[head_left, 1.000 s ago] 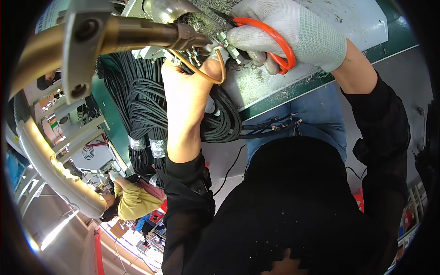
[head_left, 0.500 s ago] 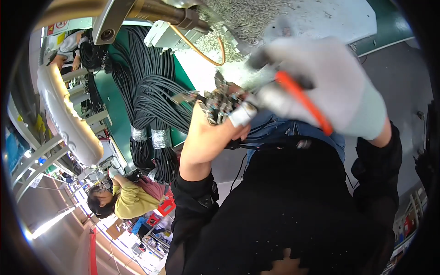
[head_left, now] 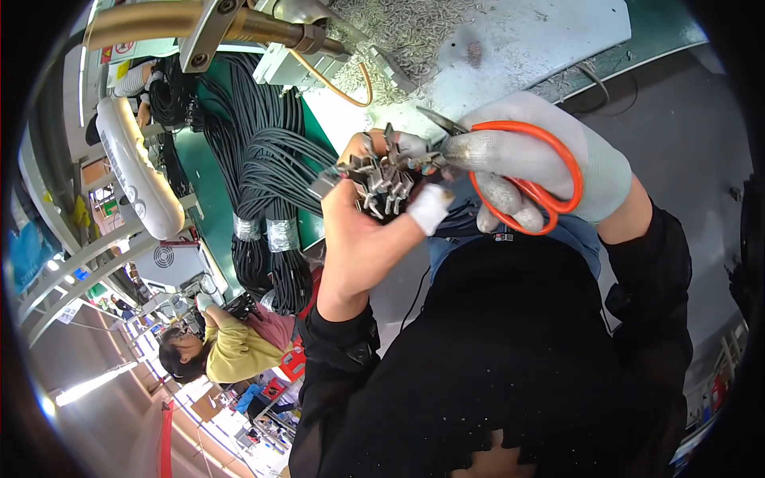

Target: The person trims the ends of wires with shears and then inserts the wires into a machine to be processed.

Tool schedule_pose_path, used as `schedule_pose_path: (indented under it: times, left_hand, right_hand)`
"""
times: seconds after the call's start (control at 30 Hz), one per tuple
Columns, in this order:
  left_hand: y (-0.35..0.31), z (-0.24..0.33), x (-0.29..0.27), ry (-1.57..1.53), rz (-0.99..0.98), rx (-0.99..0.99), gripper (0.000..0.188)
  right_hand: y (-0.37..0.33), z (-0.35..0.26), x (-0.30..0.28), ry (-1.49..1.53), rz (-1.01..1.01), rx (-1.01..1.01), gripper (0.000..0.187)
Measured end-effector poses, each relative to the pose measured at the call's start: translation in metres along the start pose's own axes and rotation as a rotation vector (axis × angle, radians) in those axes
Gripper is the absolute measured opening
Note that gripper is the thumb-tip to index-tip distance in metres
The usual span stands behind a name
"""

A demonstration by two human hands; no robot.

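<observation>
My left hand [head_left: 355, 247], bare but for white covers on the thumb and a fingertip, is closed around a bunch of cable ends [head_left: 382, 183] with small metal terminals. Their dark cables hang below, partly hidden by the hand. In its white glove, my right hand [head_left: 522, 155] grips scissors [head_left: 567, 147] with orange loop handles. The scissors' pointed metal blades stick out past the gloved fingers, just beside the far right side of the bunch. My gloved fingertips are close against the terminals; whether they touch is hard to make out.
Thick black cable bundles [head_left: 275, 159], bound with silvery wrap, lie on the green table to the left. A metal machine head [head_left: 319, 40] stands beyond my hands. Small metal scraps [head_left: 422, 40] cover part of the pale board [head_left: 542, 40]. A co-worker in yellow [head_left: 239, 350] sits at lower left.
My right hand, blurred before, has come lower and closer to the bunch, and its scissors now show clearly. My left hand still holds the cable ends, its fingers spread a little wider around them.
</observation>
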State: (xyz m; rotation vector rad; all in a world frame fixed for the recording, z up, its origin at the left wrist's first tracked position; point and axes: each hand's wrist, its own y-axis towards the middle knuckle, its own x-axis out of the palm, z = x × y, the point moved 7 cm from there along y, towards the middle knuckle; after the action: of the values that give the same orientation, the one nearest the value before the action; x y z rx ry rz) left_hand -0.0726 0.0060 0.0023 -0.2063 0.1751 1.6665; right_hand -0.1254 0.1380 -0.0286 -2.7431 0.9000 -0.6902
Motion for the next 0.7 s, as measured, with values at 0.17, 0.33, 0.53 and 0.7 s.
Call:
schedule_pose_path:
  times: [0.17,0.33,0.53,0.7]
  left_hand:
    - [0.001,0.003,0.006,0.189,-0.101,0.157,0.023]
    - [-0.001,-0.011,0.001,-0.270,-0.198,-0.211,0.031]
    - [-0.004,-0.012,0.014,-0.602,-0.377,-0.355,0.033]
    - [-0.005,-0.015,0.013,-0.383,-0.363,-0.327,0.032]
  right_hand:
    - [-0.008,0.008,-0.008,0.187,0.055,0.026,0.021]
    - [-0.011,-0.015,-0.006,-0.212,0.095,-0.262,0.018]
    - [-0.011,-0.015,0.001,-0.154,0.002,-0.297,0.013]
    - [-0.010,-0.021,0.005,-0.334,0.002,-0.357,0.013]
